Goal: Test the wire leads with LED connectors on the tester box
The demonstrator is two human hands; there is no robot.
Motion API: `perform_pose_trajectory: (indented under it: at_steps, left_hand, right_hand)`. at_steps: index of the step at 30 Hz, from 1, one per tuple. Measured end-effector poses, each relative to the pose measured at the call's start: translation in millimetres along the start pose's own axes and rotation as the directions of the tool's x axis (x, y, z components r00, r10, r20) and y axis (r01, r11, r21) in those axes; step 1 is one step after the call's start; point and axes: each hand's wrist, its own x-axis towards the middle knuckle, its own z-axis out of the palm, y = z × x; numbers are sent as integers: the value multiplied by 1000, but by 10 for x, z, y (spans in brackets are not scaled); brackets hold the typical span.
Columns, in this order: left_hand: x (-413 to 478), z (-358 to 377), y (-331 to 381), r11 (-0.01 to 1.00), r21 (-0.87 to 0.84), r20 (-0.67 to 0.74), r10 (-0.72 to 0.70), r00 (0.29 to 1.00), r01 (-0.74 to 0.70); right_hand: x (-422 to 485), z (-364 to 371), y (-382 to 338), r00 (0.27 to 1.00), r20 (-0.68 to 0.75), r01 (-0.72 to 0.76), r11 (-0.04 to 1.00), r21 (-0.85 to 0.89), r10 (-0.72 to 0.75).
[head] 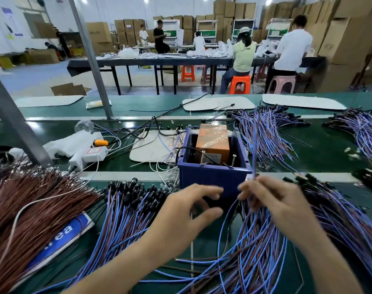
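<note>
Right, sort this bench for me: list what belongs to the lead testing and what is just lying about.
Job in hand: blue tester box; orange unit inside it; upright lead pinched by the right hand; left hand, empty, before the box; piles of blue-brown leads.
Lying about: brown wire bundle; white tool; blue sign; white mats.

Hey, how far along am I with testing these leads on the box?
Done, probably: the far pile fanned out behind the box looks set aside, though nothing proves it is tested. In hand: your right hand pinches a lead standing upright by the box; the left hand hovers open at its front wall. Left: big near piles lie under both hands.
</note>
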Motion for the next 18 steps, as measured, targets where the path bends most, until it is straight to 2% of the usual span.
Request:
perform_pose_trajectory:
  at_steps: [2,4,7,9,11,14,18]
  left_hand:
    - [139,21,45,982,-168,-39,-89,995,81]
    - [287,73,80,942,-294,3,-167,986,161]
    - [457,171,89,846,-447,116,-269,956,292]
    - [510,204,69,838,-457,138,-263,955,297]
    - [540,224,56,858,-439,149,-224,963,267]
    - [556,246,48,873,-406,205,-202,958,271]
    - [547,308,60,833,-448,294,-206,933,325]
  right_hand:
    - [-74,161,141,985,108,-131,991,-23,133]
    - [-121,272,272,958,173,-213,970,-114,231]
    - [-165,358,373,911,255,-285,942,-175,323]
    - [-169,358,392,894,294,-281,933,-223,339]
    - [-138,317,337,922,257,-269,957,-109,289]
    - [-18,218,204,983,55,-184,959,217,176]
    - [145,309,56,987,-94,-100,963,251,127]
